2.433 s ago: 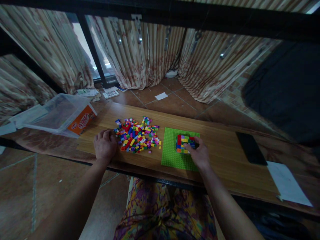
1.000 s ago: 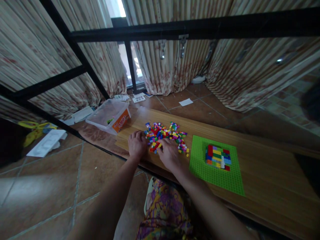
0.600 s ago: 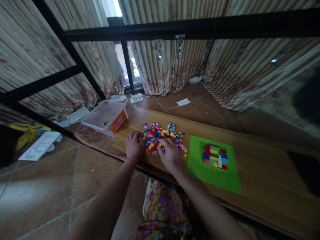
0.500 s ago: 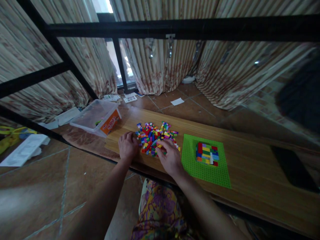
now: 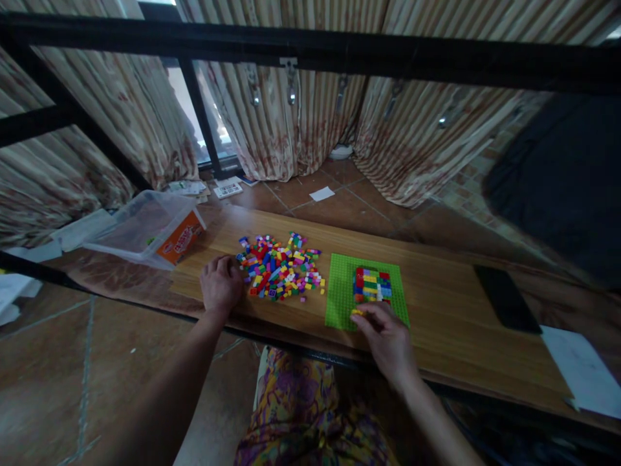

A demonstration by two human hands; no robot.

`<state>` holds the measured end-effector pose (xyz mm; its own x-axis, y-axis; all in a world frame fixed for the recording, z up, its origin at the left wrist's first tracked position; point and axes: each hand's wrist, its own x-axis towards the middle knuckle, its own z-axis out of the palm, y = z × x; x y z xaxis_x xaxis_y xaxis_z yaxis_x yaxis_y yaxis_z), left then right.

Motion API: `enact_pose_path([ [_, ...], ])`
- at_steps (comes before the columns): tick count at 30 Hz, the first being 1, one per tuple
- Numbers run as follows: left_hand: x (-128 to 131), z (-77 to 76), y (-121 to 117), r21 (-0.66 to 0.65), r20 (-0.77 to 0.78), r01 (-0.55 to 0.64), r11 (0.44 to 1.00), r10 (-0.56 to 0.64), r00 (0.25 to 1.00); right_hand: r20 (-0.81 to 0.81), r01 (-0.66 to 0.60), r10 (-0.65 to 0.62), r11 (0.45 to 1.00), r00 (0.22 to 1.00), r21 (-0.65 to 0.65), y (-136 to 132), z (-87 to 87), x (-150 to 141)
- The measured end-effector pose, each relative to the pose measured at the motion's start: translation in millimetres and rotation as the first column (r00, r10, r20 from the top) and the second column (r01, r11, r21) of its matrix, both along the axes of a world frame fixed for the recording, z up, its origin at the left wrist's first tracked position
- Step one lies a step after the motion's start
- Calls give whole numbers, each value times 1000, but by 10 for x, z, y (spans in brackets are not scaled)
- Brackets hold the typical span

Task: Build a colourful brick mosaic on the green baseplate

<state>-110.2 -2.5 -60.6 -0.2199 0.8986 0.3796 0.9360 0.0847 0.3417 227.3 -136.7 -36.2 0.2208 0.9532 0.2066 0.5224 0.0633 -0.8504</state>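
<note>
My right hand pinches a small yellow brick between thumb and fingers. It hovers over the front part of the green baseplate, just in front of a built block of coloured bricks. That build has red, yellow, green, blue and white bricks, and my fingers cover its front edge. At the left edge of a loose brick pile, my left hand rests on the table with its fingers curled under. Whatever may be in those fingers is hidden.
A clear plastic box with an orange label stands left on the wooden table. A dark flat object and white paper lie to the right. A black metal bar crosses above, before striped curtains.
My right hand has moved from the brick pile rightward to the baseplate, with a yellow brick in its fingers. My left hand stays beside the pile. The camera view has swung right.
</note>
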Motion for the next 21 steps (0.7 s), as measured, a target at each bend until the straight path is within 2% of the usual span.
enact_pose_path([
  [4,-12,-9,13,-7,-5,15,1000,-15,1000,85,3,-4,1000,996,10,65,36,242],
  [9,-21,-25,24,-14,-10,11,1000,-12,1000,313,-14,-16,996,950,92,217,99,361],
  [15,-34,-49,31,13,-43,18,1000,-17,999,503,-57,-22,988,864,142,351,-44,460],
  [21,-17,-20,16,7,-45,13,1000,-12,999,531,-52,-50,983,846,176,350,-123,509],
])
